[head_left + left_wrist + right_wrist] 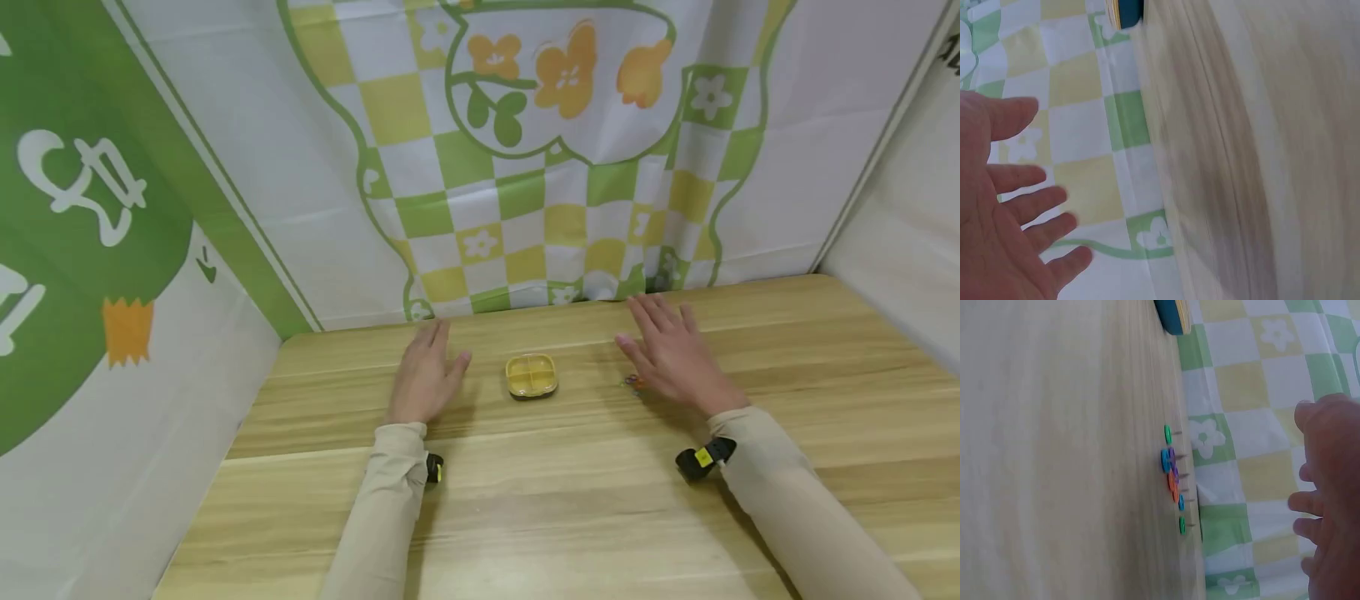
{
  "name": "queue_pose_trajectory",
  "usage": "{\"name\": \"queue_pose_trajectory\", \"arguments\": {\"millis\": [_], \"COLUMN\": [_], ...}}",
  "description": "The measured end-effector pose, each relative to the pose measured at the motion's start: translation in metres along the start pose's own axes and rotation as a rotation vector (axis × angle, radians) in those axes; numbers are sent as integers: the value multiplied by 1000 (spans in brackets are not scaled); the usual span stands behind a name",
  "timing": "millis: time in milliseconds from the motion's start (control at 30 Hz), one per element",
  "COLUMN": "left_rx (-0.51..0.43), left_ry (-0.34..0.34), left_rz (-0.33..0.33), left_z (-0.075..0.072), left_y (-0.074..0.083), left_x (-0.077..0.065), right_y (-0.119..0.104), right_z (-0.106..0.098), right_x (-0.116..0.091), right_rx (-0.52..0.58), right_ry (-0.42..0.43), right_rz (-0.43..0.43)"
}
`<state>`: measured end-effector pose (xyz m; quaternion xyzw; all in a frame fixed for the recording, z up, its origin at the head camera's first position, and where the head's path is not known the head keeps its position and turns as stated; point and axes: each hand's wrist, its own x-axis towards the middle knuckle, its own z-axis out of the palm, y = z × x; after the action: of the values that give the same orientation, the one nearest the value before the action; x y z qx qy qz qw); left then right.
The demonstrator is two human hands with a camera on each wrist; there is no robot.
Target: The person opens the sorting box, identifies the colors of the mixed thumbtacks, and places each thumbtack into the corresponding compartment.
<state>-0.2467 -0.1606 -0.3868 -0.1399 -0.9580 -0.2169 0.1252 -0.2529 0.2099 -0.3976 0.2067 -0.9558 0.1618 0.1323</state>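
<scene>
In the head view, a small box (531,375) with a yellow four-compartment inside and a dark base sits mid-table. Its dark teal side (1129,14) shows at the top of the left wrist view. My left hand (427,377) is held left of the box with fingers extended, touching nothing I can see. To the right of the box, my right hand (675,360) is also spread and holds nothing. Beside its thumb lie several coloured thumbtacks (633,382). The right wrist view shows these green, blue, purple and orange tacks (1173,480) clustered, their pins pointing up.
The wooden table (525,508) runs back to a checked green, yellow and white cloth (525,225) hanging behind it. Another printed cloth (135,333) hangs along the left side, and a white one (900,225) along the right.
</scene>
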Motion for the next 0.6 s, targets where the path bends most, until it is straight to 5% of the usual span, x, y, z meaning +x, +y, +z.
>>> {"name": "queue_pose_trajectory", "arguments": {"millis": [233, 600], "left_rx": [-110, -24], "left_ry": [-132, -325], "left_rz": [14, 126], "left_z": [9, 23], "left_y": [19, 42], "left_x": [0, -2], "right_y": [-8, -18], "right_z": [3, 15], "right_x": [1, 3], "right_rx": [28, 59], "right_ry": [5, 8], "right_rz": [-24, -90]}}
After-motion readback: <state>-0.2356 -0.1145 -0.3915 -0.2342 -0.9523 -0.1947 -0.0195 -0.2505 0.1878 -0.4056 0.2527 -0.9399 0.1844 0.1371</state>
